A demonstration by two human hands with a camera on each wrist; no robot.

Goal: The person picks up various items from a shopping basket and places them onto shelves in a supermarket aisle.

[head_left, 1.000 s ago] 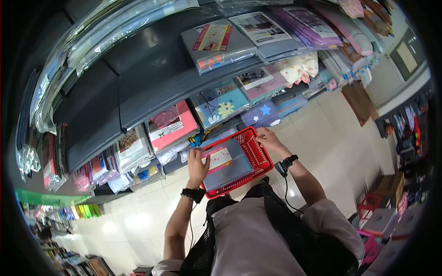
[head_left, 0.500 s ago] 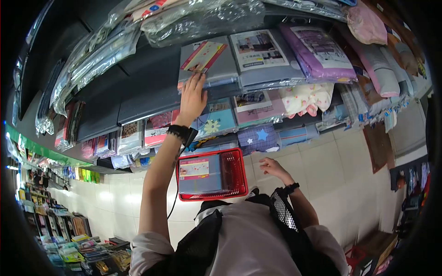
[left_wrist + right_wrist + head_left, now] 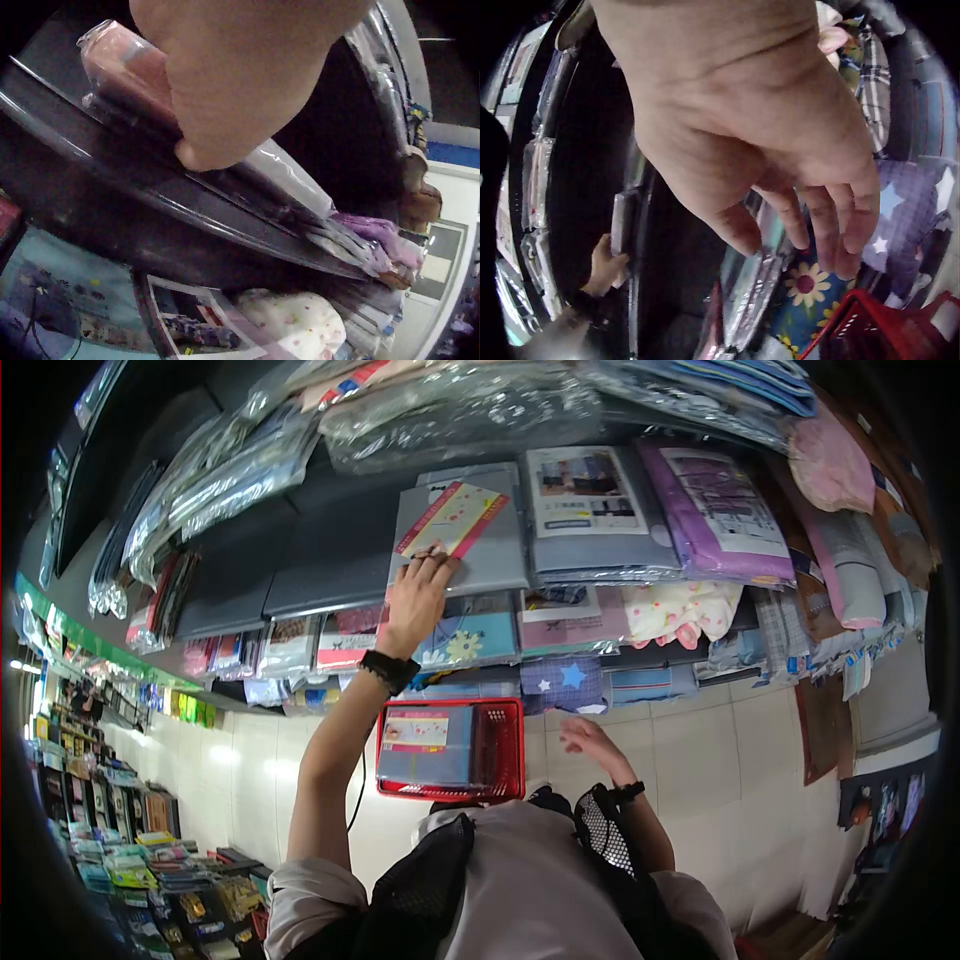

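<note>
Left grip (image 3: 415, 600) now on grey packet (image 3: 470, 545) (shelf-edge).

The grey bedding pack (image 3: 470, 545) is sealed in glossy clear plastic film, with a printed paper card beneath it. The dark shelf (image 3: 330, 575) is smooth and faintly shiny at its front edge. The red basket (image 3: 500, 750) is moulded of plastic mesh.
</note>
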